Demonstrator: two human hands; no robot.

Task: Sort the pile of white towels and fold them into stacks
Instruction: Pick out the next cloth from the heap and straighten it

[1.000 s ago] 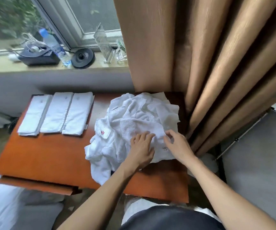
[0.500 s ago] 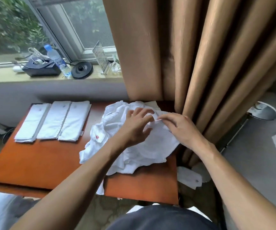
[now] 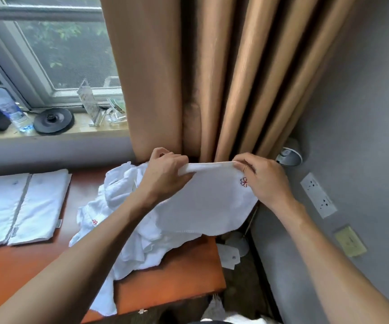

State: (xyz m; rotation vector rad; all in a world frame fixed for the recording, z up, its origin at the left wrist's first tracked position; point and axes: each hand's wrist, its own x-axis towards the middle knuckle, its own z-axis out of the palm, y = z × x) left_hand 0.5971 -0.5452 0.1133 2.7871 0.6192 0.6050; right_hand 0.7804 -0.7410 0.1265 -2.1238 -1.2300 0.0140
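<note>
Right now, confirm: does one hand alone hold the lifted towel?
No, left hand and right hand both pinch the towel at its top edge.

the held towel [image 3: 207,202] is white with a small red flower mark near one corner. the pile [image 3: 128,206] is white too. the folded towels [image 3: 20,206] are white with grey stripes. the table [image 3: 170,284] is orange-brown, the curtain [image 3: 212,78] tan.

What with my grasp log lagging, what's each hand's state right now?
Left hand: closed, gripping the white towel at its top edge.
Right hand: closed, pinching the same towel's other top corner.
</note>
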